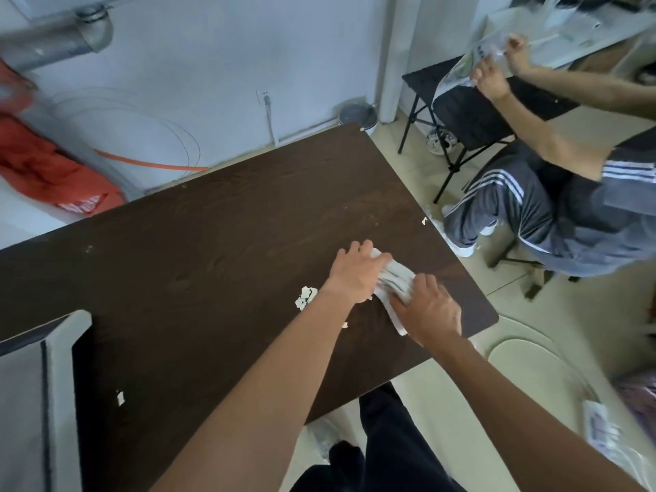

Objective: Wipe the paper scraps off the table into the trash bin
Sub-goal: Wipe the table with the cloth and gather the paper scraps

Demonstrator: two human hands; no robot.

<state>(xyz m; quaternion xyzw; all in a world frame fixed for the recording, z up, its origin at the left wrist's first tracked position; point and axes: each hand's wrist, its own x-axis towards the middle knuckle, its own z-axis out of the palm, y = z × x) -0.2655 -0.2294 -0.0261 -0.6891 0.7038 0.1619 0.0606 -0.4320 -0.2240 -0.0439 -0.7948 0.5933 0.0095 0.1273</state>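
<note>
**Two hands on the cloth [394,278], scraps to its left**

One paper scrap [120,398] lies nearer and well left of the cloth. A scrap cluster [305,297] sits just left of it, closest to the left hand [355,275]. Left and right hand [429,310] each have their grip clamped on the cloth, on the counter [213,243]. Far beyond it stands a lidded grey bin [356,115], contents hidden.

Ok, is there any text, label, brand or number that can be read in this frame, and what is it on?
No text here is legible.
On the orange fabric: white print near its lower edge, too blurred to read.
On the clear bag held up at top right: greenish print, too blurred to read.
On the white packet at lower right: dark marks, too blurred to read.
On the wiping cloth: grey stripes only, no lettering.
</note>
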